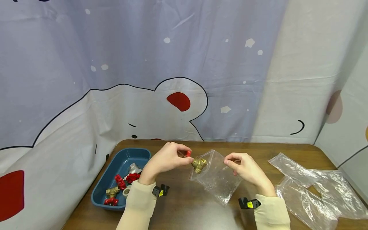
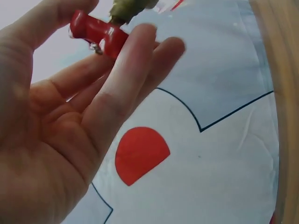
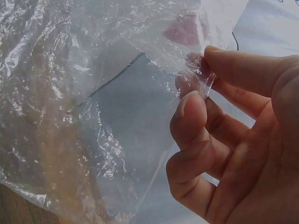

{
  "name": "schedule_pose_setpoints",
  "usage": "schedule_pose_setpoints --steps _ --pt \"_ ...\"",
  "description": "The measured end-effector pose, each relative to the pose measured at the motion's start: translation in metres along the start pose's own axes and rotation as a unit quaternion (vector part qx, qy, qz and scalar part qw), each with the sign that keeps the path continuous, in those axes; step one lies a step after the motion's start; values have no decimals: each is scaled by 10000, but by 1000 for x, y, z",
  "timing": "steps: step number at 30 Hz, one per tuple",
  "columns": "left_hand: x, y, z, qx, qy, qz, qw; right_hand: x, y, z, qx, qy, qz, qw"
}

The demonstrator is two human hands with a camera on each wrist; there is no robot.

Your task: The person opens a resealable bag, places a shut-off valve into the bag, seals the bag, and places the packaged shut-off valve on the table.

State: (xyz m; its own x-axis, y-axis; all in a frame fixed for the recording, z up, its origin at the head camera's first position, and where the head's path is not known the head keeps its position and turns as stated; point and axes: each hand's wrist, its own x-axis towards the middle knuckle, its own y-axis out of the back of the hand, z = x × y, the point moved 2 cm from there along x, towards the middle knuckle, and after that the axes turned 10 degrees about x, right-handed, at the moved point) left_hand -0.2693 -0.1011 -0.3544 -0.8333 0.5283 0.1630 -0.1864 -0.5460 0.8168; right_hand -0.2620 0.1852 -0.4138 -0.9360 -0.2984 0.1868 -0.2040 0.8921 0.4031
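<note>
My left hand (image 1: pixel 170 156) pinches the red handle (image 2: pixel 100 33) of a brass valve (image 1: pixel 199 164), whose body points right, at the mouth of a clear plastic zip bag (image 1: pixel 219 182). From the head view I cannot tell whether the brass end is inside the bag or just in front of it. In the left wrist view the brass part is cut off at the top edge. My right hand (image 1: pixel 244 166) pinches the bag's edge between thumb and fingers. The bag hangs slanting above the table, its film filling much of the right wrist view.
On the left of the wooden table (image 1: pixel 178 204) stands a blue tray (image 1: pixel 97 191) with several valves and fittings, among them a red-handled brass valve (image 1: pixel 112 192). Several clear bags (image 1: pixel 310 195) lie overlapping on the right. A patterned curtain (image 1: pixel 230 95) hangs behind the table.
</note>
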Motion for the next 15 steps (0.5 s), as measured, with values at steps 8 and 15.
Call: schedule_pose_setpoints --steps 8,15 --pt "6 -17 10 251 -247 601 9976 0 -1 0 62 -61 98 9999" --pt "10 -26 15 257 -507 735 9957 1 0 0 82 -118 197 9997"
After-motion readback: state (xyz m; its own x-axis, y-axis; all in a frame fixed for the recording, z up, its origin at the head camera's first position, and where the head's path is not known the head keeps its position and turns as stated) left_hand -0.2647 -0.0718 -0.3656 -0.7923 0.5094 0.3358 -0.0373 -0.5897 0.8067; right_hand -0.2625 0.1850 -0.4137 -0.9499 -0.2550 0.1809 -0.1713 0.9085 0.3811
